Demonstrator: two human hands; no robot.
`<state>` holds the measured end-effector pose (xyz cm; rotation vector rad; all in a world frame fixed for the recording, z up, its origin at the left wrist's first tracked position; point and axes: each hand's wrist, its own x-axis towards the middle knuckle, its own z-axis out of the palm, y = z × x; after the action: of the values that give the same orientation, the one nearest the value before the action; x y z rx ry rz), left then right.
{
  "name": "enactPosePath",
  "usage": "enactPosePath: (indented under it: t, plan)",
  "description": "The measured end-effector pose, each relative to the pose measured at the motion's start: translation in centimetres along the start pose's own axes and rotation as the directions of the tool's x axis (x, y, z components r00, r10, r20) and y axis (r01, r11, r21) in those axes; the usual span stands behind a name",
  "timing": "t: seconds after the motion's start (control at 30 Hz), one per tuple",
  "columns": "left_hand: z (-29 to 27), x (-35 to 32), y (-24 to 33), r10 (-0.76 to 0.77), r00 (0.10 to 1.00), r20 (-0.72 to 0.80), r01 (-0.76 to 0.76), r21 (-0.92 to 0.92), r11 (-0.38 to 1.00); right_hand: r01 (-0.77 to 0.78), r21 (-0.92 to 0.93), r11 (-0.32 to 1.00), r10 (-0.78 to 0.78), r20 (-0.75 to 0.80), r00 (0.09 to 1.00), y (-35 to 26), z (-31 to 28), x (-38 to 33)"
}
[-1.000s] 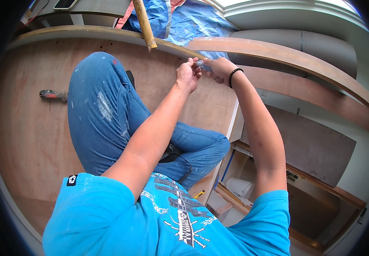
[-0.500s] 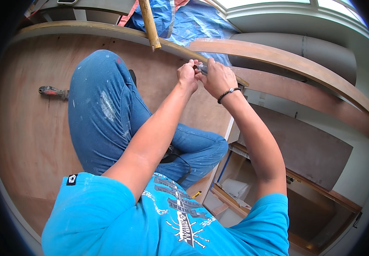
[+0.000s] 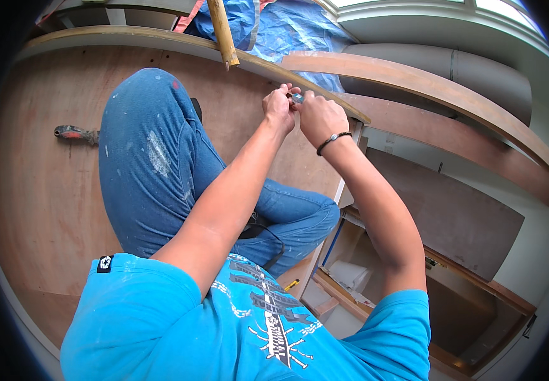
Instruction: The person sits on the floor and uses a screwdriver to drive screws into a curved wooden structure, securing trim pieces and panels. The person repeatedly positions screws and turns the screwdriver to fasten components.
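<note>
2 hands (image 3: pixel 279 108) (image 3: pixel 324 119), 1 bracelet (image 3: pixel 333 137), 1 bluish item (image 3: pixel 297 98) (mostly hidden), 1 wooden pole (image 3: pixel 222 33).

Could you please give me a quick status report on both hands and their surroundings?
Right hand closed on small bluish object, mostly hidden. Left hand close beside it, grip unclear. Wooden rail just beyond both hands.

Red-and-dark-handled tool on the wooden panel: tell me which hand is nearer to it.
Left. The left hand is right of the tool, past the raised knee; the right hand is farther right, beyond the left hand.
</note>
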<state>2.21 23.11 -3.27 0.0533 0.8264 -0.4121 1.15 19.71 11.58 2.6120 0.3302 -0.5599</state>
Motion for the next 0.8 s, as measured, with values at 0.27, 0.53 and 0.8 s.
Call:
enactPosePath:
  t: [0.27, 0.53, 0.8]
  plan:
    - [-0.8, 0.9, 0.4, 0.038, 0.999, 0.013, -0.038, 0.005, 0.999, -0.108, 0.068, 0.992, 0.105, 0.04, 0.994, -0.1, -2.5, 0.3]
    - [1.0, -1.0, 0.4, -0.01, 1.0, -0.02, 0.011, 0.052, 0.999, -0.718, 0.631, 0.294, 0.154, 0.71, 0.687, 4.0, -1.3, 4.3]
    - [0.6, -0.1, -0.1, 0.054, 0.995, -0.081, -0.043, 0.129, 0.991, -0.184, 0.308, 0.933, 0.125, 0.2, 0.972, 0.2, 0.8, 1.1]
